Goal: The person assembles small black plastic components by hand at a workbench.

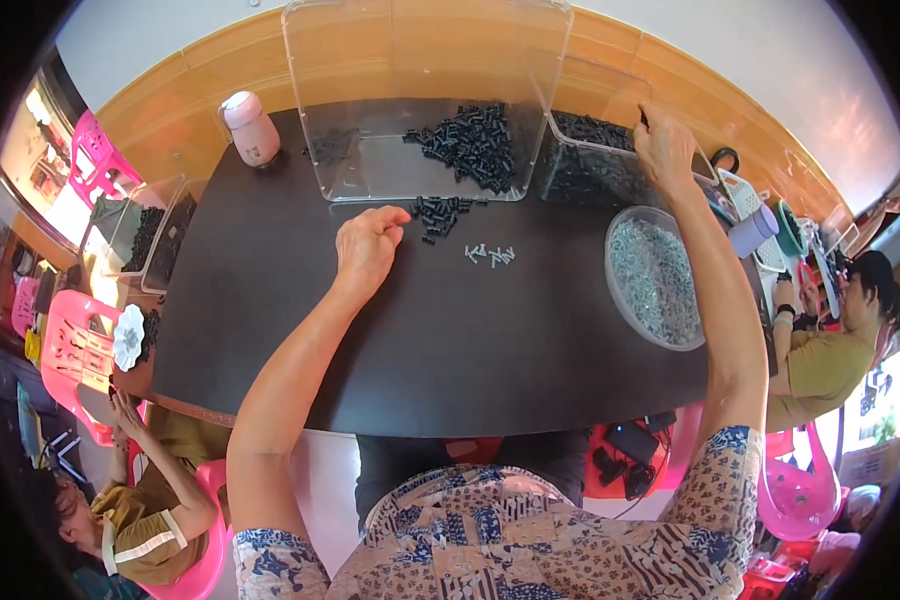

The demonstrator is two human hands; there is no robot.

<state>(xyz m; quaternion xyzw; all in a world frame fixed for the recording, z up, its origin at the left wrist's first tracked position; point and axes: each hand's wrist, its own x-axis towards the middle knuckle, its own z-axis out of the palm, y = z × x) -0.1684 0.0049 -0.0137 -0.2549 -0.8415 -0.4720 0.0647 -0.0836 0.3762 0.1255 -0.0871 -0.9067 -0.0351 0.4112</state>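
Plastic by its look, the small black piece (643, 116) at two o'clock should be light, stiff and slippery, best taken across its middle; my right hand (665, 150) seems to pinch it at the fingertips. My left hand (367, 248) curls at nine; I cannot tell whether it holds anything. Noon's large clear bin (370, 168) and one o'clock's clear box (570, 180) contain black pieces (470, 145); three o'clock's round tub (612, 270) holds pale ones.
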